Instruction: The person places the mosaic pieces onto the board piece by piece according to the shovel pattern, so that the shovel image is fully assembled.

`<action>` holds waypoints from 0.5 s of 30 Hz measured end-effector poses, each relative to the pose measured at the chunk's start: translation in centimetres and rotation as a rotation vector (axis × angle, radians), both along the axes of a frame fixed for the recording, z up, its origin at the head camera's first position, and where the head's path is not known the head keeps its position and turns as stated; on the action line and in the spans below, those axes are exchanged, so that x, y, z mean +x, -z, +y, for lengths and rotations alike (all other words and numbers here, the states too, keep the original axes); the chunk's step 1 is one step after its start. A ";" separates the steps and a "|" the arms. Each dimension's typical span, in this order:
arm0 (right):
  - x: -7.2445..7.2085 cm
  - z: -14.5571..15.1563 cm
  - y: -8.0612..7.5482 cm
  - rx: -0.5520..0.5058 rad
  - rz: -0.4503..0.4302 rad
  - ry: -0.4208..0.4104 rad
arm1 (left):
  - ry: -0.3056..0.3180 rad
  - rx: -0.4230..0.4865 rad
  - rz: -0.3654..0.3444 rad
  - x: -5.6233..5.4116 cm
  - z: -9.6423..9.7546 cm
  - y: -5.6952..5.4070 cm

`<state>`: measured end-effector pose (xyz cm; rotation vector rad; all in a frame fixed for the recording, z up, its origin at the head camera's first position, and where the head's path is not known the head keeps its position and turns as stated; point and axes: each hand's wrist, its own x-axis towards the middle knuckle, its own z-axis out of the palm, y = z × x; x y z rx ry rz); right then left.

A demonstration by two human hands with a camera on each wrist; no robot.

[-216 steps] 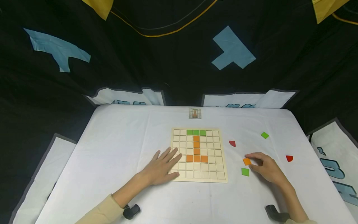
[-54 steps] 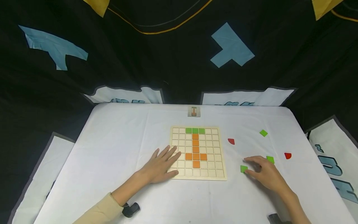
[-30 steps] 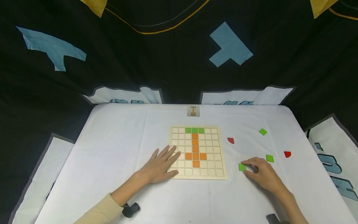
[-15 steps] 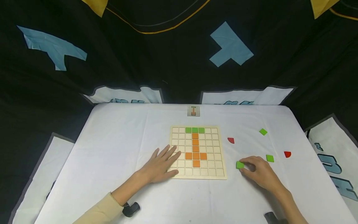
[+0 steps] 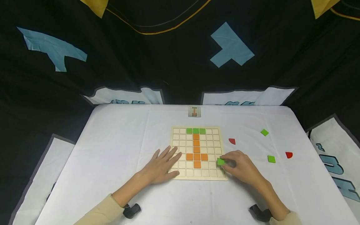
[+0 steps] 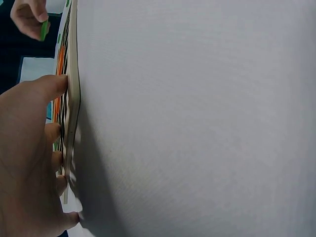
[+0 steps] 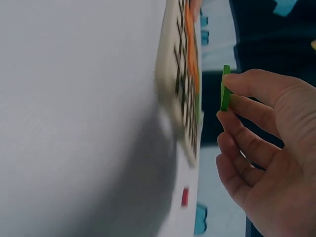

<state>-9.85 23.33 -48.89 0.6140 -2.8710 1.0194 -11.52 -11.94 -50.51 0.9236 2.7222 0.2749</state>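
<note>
A square wooden grid board (image 5: 212, 179) lies mid-table, with a row of green tiles (image 5: 196, 131) along its far edge. Below that, orange tiles (image 5: 196, 143) run down one column and spread into a short crossbar. Spread flat, my left hand (image 5: 160, 168) rests on the board's left side; the left wrist view shows the thumb at the board's edge. My right hand (image 5: 242, 167) pinches a green square tile (image 5: 220, 161) between thumb and fingers over the right side of the board. In the right wrist view that tile (image 7: 225, 89) is raised above the board.
Two loose green tiles (image 5: 271, 159) and two red quarter-round pieces (image 5: 289, 155) lie to the right of the board on the white tablecloth (image 5: 121, 134). A small card with a printed grid pattern (image 5: 194, 112) lies near the far table edge.
An orange tile has joined the board below the crossbar. My right hand has picked up a green tile from the cloth and carried it left over the board. The left hand stays put.
</note>
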 end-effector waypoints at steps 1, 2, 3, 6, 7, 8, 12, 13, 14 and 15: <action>-0.2 -0.5 -0.1 -0.001 0.003 -0.013 | 0.000 0.001 -0.001 0.0 0.0 0.0; -0.3 -0.9 -0.1 -0.004 0.006 -0.026 | 0.000 0.001 -0.003 0.0 0.0 0.0; -0.5 -1.4 -0.2 -0.004 0.008 -0.040 | 0.001 0.005 -0.001 0.0 0.0 0.0; -0.8 -2.8 -0.3 -0.003 0.002 -0.082 | 0.002 0.001 0.002 0.0 0.0 -0.1; -0.9 -3.3 -0.3 0.003 -0.002 -0.091 | 0.003 0.004 0.006 0.0 0.0 0.0; -1.0 -3.8 -0.3 0.009 -0.004 -0.101 | 0.003 0.005 0.010 0.0 0.0 0.0; -1.4 -5.5 -0.4 0.048 -0.015 -0.122 | 0.004 -0.006 0.008 0.0 0.0 0.0; -1.4 -5.9 -0.3 0.057 -0.019 -0.123 | 0.004 -0.004 0.010 0.0 0.0 0.1; -1.5 -6.2 -0.3 0.065 -0.022 -0.127 | 0.007 -0.005 0.012 -0.1 0.0 0.1; -1.6 -6.6 -0.3 0.074 -0.026 -0.130 | 0.008 -0.007 0.014 -0.1 0.0 0.1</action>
